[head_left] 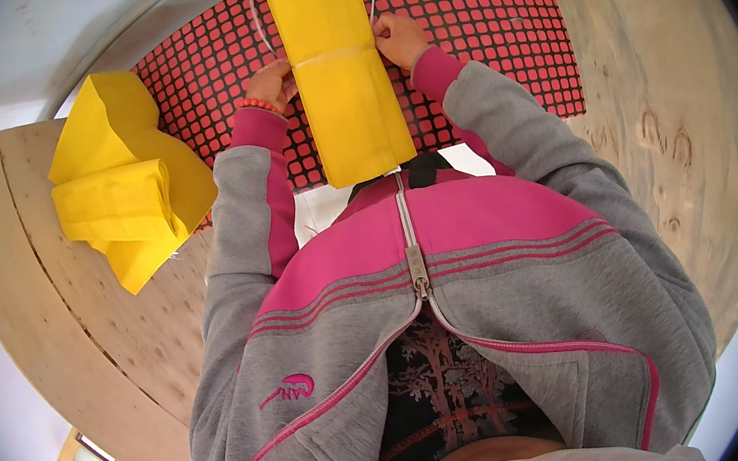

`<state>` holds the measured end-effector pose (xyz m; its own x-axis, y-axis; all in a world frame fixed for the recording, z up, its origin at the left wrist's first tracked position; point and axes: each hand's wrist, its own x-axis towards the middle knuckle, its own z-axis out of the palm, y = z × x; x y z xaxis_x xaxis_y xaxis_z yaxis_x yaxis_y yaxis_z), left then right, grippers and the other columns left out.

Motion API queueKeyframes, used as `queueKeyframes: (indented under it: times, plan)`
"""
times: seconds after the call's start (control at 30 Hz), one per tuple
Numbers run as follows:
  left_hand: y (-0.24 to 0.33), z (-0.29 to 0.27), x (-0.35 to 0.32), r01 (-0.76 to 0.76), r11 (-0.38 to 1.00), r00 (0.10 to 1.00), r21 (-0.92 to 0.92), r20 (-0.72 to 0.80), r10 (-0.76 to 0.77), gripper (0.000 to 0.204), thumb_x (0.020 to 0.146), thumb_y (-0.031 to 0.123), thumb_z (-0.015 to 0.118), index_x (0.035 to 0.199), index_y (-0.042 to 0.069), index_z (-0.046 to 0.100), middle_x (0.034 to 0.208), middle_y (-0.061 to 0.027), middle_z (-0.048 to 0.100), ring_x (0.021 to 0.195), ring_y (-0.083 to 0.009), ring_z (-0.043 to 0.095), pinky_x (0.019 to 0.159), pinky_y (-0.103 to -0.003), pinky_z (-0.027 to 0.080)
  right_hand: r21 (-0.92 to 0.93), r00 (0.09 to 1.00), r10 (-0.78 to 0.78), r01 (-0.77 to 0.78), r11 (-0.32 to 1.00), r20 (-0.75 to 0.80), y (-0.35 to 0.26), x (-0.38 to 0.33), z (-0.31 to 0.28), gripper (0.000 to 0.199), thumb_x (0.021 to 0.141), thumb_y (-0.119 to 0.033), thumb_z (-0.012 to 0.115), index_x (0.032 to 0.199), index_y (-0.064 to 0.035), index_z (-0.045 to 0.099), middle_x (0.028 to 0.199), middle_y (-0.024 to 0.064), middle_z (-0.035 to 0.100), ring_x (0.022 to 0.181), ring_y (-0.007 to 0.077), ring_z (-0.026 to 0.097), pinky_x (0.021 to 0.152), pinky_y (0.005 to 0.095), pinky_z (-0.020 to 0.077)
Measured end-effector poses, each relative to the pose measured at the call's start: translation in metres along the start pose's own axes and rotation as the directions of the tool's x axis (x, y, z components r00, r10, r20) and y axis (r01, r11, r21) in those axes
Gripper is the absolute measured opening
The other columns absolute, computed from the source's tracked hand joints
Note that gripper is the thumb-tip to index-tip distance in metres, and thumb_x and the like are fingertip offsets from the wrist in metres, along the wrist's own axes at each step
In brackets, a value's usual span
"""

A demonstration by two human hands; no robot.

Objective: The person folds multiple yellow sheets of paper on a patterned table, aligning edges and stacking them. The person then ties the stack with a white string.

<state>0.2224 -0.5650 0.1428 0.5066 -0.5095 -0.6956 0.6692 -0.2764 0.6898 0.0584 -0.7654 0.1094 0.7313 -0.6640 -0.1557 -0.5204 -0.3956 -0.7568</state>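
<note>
A long folded bundle of yellow cloth (355, 112) lies in front of me, its near end close to my body. A thin white strap (334, 56) crosses over the bundle, and its loose ends stand up on both sides. At the bundle's left edge my left hand (270, 86) is closed, fingertips pinching the strap. My right hand (402, 40) is closed at the right edge, also with its fingertips on the strap. What passes beneath the cloth is hidden.
Under the bundle is a red-and-black checked mat (513, 56) on a pale wooden table (648, 104). More yellow cloth (128, 182), partly folded, lies to the left and overlaps the mat's edge. A wall borders the far left side.
</note>
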Motion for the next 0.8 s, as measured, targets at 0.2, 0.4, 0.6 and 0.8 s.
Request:
queueKeyframes:
  times: [0.2,0.4,0.6,0.8]
  plan:
    - [-0.004,-0.003,0.009,0.017,1.000,0.994,0.024,0.103,-0.020,0.030,0.100,0.023,0.052,0.120,0.004,0.062,0.107,-0.0006,0.068,0.096,-0.0121,0.062,0.086,-0.027,0.049,-0.019,1.000,-0.008,0.008,1.000,0.015,-0.005,-0.003,-0.005,0.014,0.082,-0.018,0.071,0.086,-0.0053,0.067,0.087,0.0097,0.070,0.085,0.0270,0.066,0.075,0.0393,0.0517]
    - [-0.019,-0.007,0.027,0.150,0.945,0.940,-0.291,0.338,-0.045,0.038,0.100,0.021,0.051,0.131,0.000,0.053,0.124,-0.0093,0.062,0.111,-0.0208,0.059,0.097,-0.034,0.048,0.018,1.000,-0.005,0.005,1.000,0.002,-0.004,-0.003,-0.003,0.014,0.083,-0.018,0.070,0.088,-0.0048,0.069,0.089,0.0095,0.070,0.086,0.0266,0.067,0.076,0.0392,0.0520]
    - [-0.037,-0.002,0.027,0.202,0.879,0.938,-0.432,0.344,-0.046,0.039,0.100,0.019,0.050,0.134,0.000,0.050,0.125,-0.0116,0.061,0.111,-0.0241,0.060,0.096,-0.037,0.049,0.067,0.999,0.040,-0.041,0.997,0.020,0.003,-0.006,0.000,0.016,0.084,-0.018,0.069,0.092,-0.0046,0.069,0.094,0.0110,0.071,0.088,0.0276,0.067,0.077,0.0393,0.0523]
    - [-0.016,0.007,0.003,0.111,0.881,0.907,-0.461,0.409,0.099,0.037,0.100,0.020,0.051,0.131,0.001,0.053,0.125,-0.0112,0.061,0.110,-0.0234,0.061,0.096,-0.037,0.050,0.184,0.997,-0.079,0.080,0.980,-0.010,0.001,-0.007,-0.002,0.018,0.087,-0.016,0.067,0.101,-0.0043,0.068,0.098,0.0118,0.071,0.092,0.0269,0.068,0.080,0.0384,0.0527]
